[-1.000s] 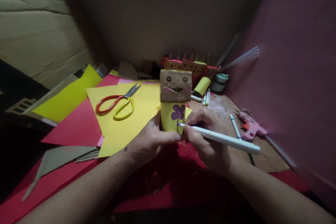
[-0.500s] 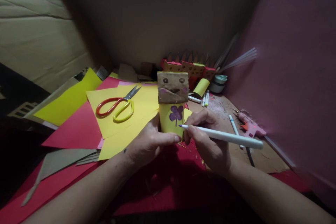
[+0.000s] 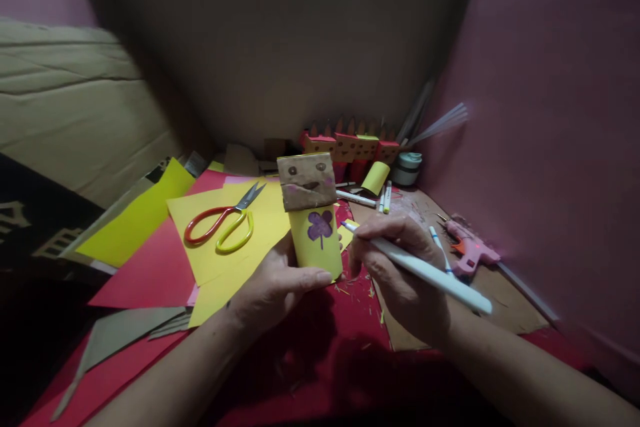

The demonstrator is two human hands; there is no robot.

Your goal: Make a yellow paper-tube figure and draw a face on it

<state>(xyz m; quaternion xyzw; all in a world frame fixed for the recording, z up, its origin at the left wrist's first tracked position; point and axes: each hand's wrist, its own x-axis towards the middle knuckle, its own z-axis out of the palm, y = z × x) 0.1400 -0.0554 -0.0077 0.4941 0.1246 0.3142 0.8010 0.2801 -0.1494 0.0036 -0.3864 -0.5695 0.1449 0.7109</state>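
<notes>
My left hand [image 3: 280,280] grips the lower part of a paper tube puppet [image 3: 313,257], thumb across its front. The yellow tube carries a brown cardboard head [image 3: 306,195] with drawn eyes, mouth and pink cheeks. A purple flower with a stem [image 3: 320,225] is drawn on the yellow body, and the puppet leans slightly left. Between the thumb and fingers of my right hand [image 3: 400,273] is a white marker [image 3: 425,273]. Its purple tip points at the puppet's right side, apart from the paper.
Scissors [image 3: 225,220] lie on yellow paper [image 3: 200,267] at left. Behind stand several similar puppets [image 3: 350,147], a yellow tube [image 3: 375,178] and a round container [image 3: 407,169]. Loose markers [image 3: 357,198] and a pink glue gun [image 3: 473,247] lie at right, by the pink wall [image 3: 540,147].
The marker tip has drawn back from the puppet beneath the flower. My left hand has shifted the puppet left and tilted it. The camera view has moved a little too.
</notes>
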